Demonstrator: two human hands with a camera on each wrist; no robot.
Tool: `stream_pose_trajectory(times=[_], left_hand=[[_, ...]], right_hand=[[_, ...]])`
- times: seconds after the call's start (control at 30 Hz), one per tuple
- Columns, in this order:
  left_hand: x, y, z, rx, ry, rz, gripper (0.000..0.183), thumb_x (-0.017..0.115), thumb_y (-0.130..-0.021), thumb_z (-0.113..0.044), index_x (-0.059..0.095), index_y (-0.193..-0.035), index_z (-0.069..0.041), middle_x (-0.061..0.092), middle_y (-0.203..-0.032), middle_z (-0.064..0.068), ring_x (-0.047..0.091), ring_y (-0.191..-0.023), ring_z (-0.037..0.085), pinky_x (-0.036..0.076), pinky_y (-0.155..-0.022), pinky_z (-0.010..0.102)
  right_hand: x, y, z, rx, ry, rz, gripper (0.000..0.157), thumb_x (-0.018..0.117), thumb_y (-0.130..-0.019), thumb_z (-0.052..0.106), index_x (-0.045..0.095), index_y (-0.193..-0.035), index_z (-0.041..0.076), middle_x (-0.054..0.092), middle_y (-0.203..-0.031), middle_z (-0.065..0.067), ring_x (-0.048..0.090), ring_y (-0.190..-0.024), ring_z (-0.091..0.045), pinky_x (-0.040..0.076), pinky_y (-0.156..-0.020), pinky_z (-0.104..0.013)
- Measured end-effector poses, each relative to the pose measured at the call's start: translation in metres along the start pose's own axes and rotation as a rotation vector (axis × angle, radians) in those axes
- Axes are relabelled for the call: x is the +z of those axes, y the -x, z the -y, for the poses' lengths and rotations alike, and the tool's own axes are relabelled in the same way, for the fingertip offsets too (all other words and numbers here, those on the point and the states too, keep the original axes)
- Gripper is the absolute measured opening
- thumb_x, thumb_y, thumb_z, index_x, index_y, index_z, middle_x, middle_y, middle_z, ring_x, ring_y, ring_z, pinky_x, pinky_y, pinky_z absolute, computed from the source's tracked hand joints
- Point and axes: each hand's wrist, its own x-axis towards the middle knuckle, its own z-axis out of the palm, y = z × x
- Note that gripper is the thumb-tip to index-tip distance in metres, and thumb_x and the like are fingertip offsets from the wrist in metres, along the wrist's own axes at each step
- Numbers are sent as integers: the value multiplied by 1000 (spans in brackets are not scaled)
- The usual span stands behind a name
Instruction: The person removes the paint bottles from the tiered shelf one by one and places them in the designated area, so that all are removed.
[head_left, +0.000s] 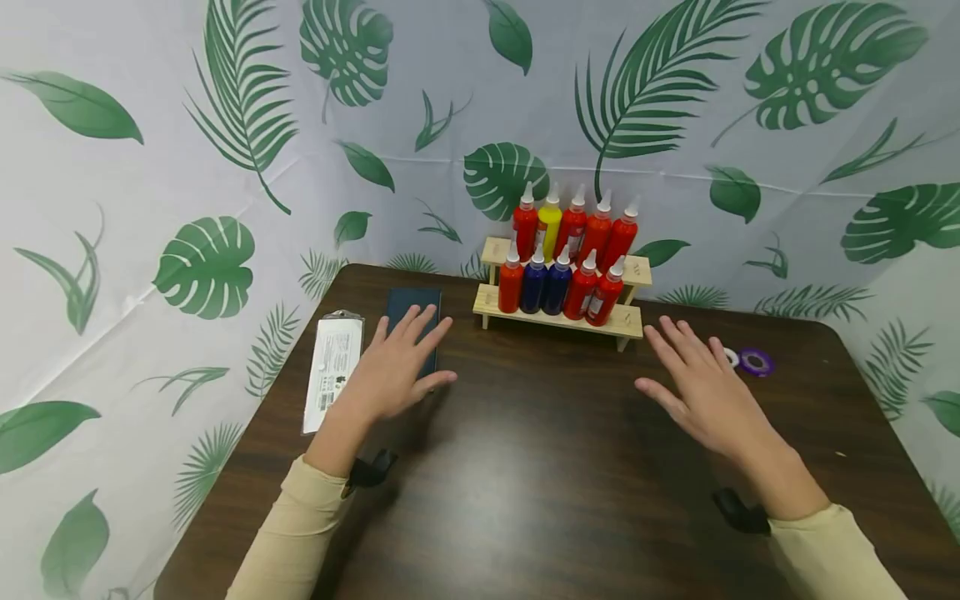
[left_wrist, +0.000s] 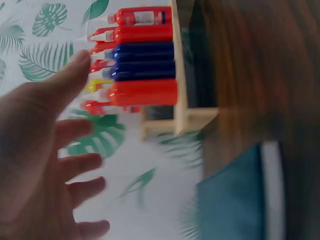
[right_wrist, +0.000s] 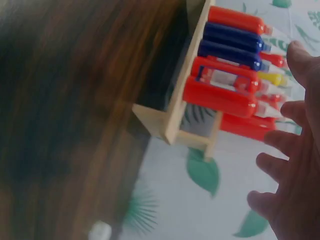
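Left hand (head_left: 392, 372) and right hand (head_left: 701, 392), outstretched and unclosed, hold nothing. The book (head_left: 415, 300) lies nearest the left, long axis pointing away; purple ring (head_left: 756, 372) beside the right; upright bottles (head_left: 557, 288) ahead, between them.

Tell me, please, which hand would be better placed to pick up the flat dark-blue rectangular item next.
Probably the left hand: it appears over the flat dark-blue rectangular item in the head view, while the right hand is farther off, near the round purple ring.
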Motion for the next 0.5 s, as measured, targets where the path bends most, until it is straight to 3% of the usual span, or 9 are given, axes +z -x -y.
stream_pose_trajectory(times=[0.17,0.27,0.37,0.5], left_hand=[[21,-14,4,-29,389,-46,78,51,-93,-57,14,-155,-27,17,-159,4,20,-145,26,26,-113,56],[35,-29,1,-107,621,-86,73,55,-95,-46,19,-154,-24,24,-157,6,27,-142,28,30,-111,54],[50,-49,-3,-233,828,-127,62,56,-97,-32,29,-151,-15,38,-149,15,41,-133,32,37,-107,51],[67,-78,-10,-473,1066,-169,53,55,-98,-24,39,-146,-10,51,-137,19,56,-114,34,51,-90,44]], right_hand=[[10,-20,-11,62,-224,11,73,51,-96,49,20,-154,17,20,-158,-14,18,-143,-38,15,-112,-63],[19,-39,-18,125,-384,-15,72,52,-97,46,24,-153,11,29,-153,-20,31,-137,-43,28,-105,-65],[33,-60,-25,200,-535,-65,68,53,-97,41,28,-150,6,39,-146,-25,42,-129,-44,38,-100,-61],[48,-85,-26,271,-673,-140,65,56,-97,34,31,-148,3,45,-140,-27,47,-125,-44,43,-97,-58]])
